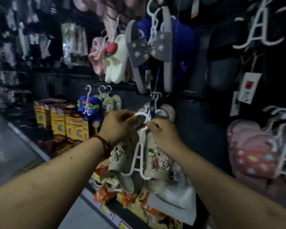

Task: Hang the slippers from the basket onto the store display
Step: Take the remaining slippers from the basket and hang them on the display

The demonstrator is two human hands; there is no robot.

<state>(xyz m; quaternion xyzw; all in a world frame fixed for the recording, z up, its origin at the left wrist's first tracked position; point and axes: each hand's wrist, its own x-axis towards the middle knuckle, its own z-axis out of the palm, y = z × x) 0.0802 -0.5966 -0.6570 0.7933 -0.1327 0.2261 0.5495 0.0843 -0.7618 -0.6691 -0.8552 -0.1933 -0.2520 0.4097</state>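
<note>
A pair of beige slippers [157, 169] with bear charms hangs on a white plastic hanger [139, 156]. My left hand [118, 125] pinches the left side of the hanger's round hook [141, 115]. My right hand [163, 131] pinches the hook's right side. The hook is held up just below a display peg where another pale pair [166, 111] hangs on white hangers. The basket is out of sight.
The dark display wall carries grey slides [139, 55], a white plush pair [116, 63], blue slippers [89, 107] and pink pairs [253, 151] at the right. Yellow boxes [64, 121] and orange packets [109, 194] line the low shelf. The aisle floor lies to the left.
</note>
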